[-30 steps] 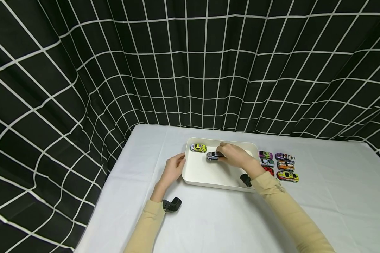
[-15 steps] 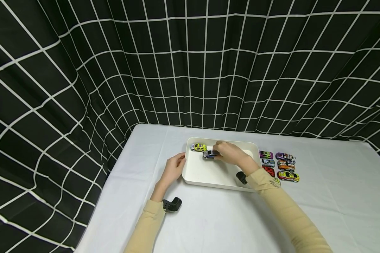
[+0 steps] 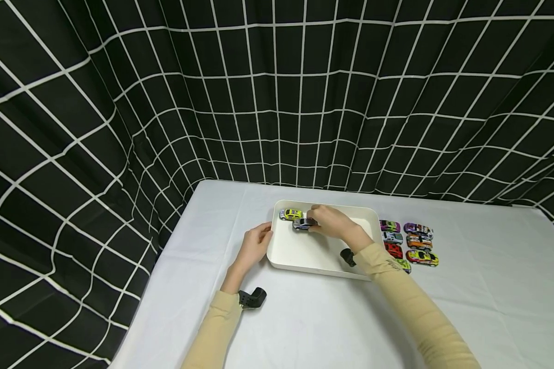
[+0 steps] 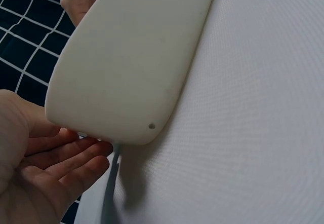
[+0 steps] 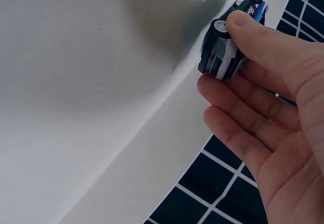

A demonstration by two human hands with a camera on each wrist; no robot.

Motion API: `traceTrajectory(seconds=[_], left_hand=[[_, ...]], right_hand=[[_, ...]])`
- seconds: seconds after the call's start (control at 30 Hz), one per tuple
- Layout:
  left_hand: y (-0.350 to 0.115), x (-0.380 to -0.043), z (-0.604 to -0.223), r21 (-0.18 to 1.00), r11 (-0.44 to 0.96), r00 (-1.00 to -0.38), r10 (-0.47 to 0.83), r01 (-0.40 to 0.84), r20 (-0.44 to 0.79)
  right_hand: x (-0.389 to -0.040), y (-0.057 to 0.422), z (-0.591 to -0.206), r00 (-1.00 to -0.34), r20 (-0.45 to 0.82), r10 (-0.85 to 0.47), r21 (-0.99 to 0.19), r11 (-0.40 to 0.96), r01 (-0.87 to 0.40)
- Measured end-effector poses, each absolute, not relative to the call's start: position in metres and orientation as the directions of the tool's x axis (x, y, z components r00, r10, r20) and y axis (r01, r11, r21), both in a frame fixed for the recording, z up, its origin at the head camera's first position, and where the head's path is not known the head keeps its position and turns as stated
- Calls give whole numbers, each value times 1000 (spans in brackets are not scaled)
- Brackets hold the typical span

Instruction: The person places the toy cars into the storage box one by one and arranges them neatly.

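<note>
A white tray (image 3: 314, 271) stands on the table, with a yellow toy car (image 3: 291, 214) in its far left corner. My right hand (image 3: 331, 222) pinches a dark toy car (image 3: 302, 224) between thumb and fingers, just in front of the yellow one and close over the tray floor. In the right wrist view, the thumb lies by a wheel of this dark toy car (image 5: 223, 49), whose rear shows white and black. My left hand (image 3: 254, 244) rests against the tray's left side; its relaxed fingers (image 4: 76, 168) lie along the outer wall in the left wrist view.
Right of the tray, several toy cars stand in two columns, among them a red car (image 3: 394, 250), an orange car (image 3: 419, 242) and a yellow-red car (image 3: 422, 258). A white cloth covers the table (image 3: 304, 318). Behind it hangs a black curtain (image 3: 314, 92) with white grid lines.
My right hand has carried the dark toy car left and slightly away from me, to just beside the yellow car. The left hand has stayed at the tray's side.
</note>
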State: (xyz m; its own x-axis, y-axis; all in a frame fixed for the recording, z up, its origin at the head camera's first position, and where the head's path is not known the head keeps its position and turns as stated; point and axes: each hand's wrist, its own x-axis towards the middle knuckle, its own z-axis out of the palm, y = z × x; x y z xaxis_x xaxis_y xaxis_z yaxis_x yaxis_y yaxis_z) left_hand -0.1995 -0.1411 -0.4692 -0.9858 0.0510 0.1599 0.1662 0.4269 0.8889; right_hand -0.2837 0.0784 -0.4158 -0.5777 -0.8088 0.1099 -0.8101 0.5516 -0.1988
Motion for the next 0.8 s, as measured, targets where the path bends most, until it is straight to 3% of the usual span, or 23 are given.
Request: traceTrajectory(seconds=[0.8], left_hand=[[-141,-199,-470,888,423,-983,54,180,174]], right_hand=[[-289,53,-426,-582,107,-806,-178,561,-809]])
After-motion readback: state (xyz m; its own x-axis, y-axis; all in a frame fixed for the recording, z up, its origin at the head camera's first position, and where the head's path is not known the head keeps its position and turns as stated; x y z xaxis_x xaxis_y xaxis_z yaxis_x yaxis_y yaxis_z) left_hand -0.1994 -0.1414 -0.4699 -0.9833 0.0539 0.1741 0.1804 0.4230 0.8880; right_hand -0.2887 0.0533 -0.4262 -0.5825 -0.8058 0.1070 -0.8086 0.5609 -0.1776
